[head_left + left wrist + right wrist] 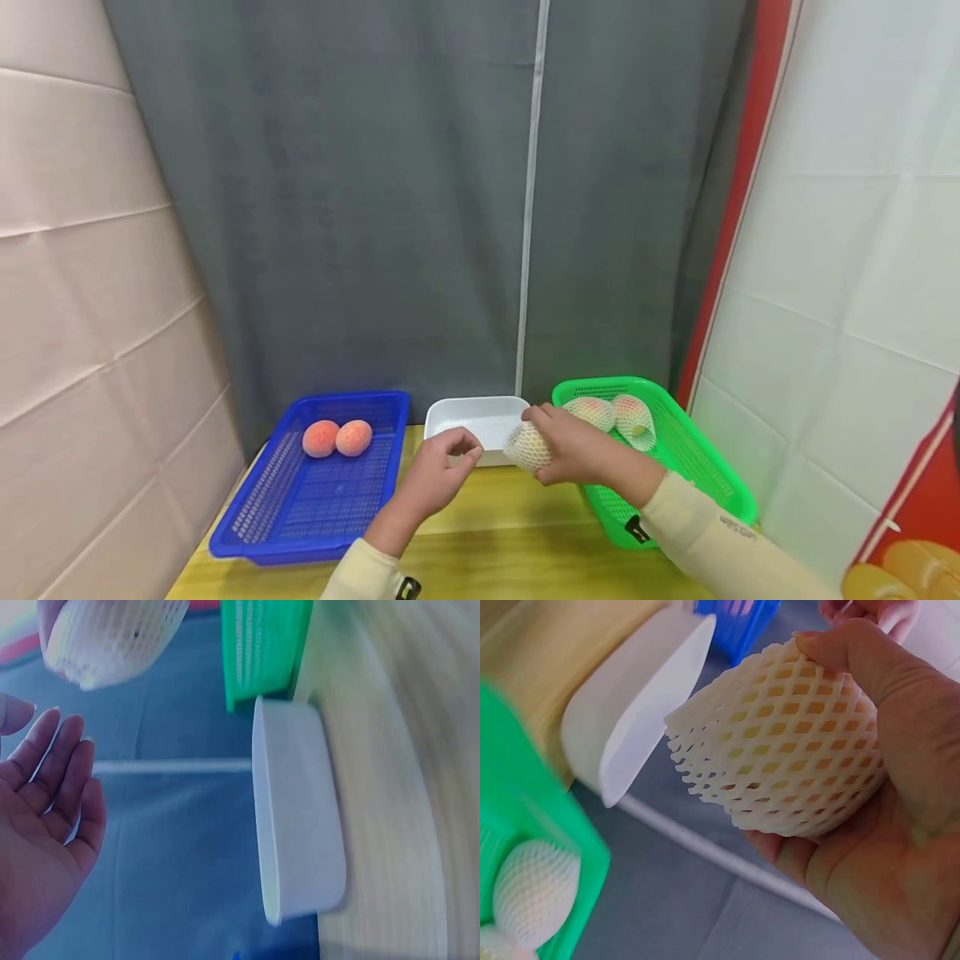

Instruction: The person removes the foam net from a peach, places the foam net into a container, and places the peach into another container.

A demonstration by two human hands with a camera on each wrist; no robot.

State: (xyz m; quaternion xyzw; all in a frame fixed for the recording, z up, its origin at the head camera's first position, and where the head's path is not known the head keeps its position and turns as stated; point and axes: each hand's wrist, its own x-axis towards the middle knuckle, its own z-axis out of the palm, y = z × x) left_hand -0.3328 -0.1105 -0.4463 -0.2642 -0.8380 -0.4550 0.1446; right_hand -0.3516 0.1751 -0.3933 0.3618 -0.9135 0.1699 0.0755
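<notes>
My right hand (572,446) grips a peach in a white foam net (780,742), fingers and thumb wrapped round its sides; the net's open end stands free. This netted peach is held up in front of the white tray (480,417). Just left of it, my left hand (442,471) holds nothing; in the left wrist view its palm shows and its fingers are loosely bent. Two more netted peaches (633,421) lie at the back of the green basket (731,492) on the right. Two bare peaches (354,437) sit side by side in the blue basket (247,552) on the left.
The wooden table (480,542) carries both baskets, with the white tray between them at the back. A grey curtain (375,208) hangs right behind. Pale fabric walls (90,333) close in the left and right sides.
</notes>
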